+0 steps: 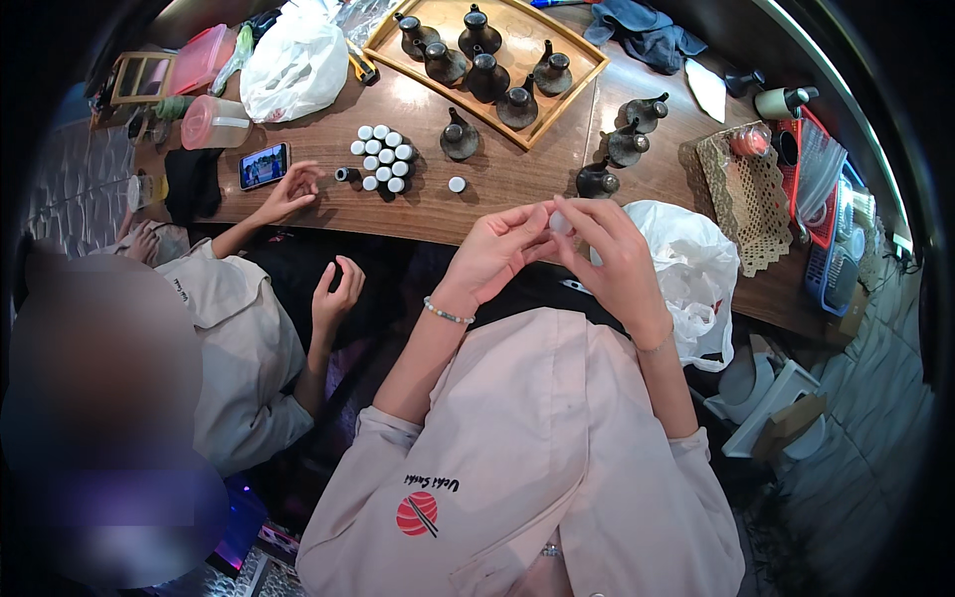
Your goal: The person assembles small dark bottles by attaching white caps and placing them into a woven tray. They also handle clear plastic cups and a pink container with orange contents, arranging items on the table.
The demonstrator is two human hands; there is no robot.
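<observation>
1. A small whitish piece point(560, 224) is held up between the fingertips of the two hands, near the front edge of the desk point(423, 217). Fingers cover part of it, so I cannot tell exactly what it is.
2. The right hand point(619, 254) has its thumb and forefinger pinched on this piece, which is at the left side of that hand.
3. The left hand point(497, 249) is bent inward, its fingertips close together; the piece lies just to the right of them. Whether this hand also grips it, I cannot tell, because the fingers overlap.
4. Beside the right hand there is a white plastic bag point(691, 284), partly hidden by the hand and the forearm; its contents are hard to make out.
5. Farther on the desk, a group of small bottles with white caps point(384, 157) stands close together. One more white cap point(457, 184) is apart; what is under it is not clear.
6. Dark little pots point(460, 137) stand behind, six of them in a wooden tray point(572, 111), which the upper picture edge slightly cuts.
7. At the left, a co-worker's hand point(295, 189) is near a phone point(264, 166).
</observation>
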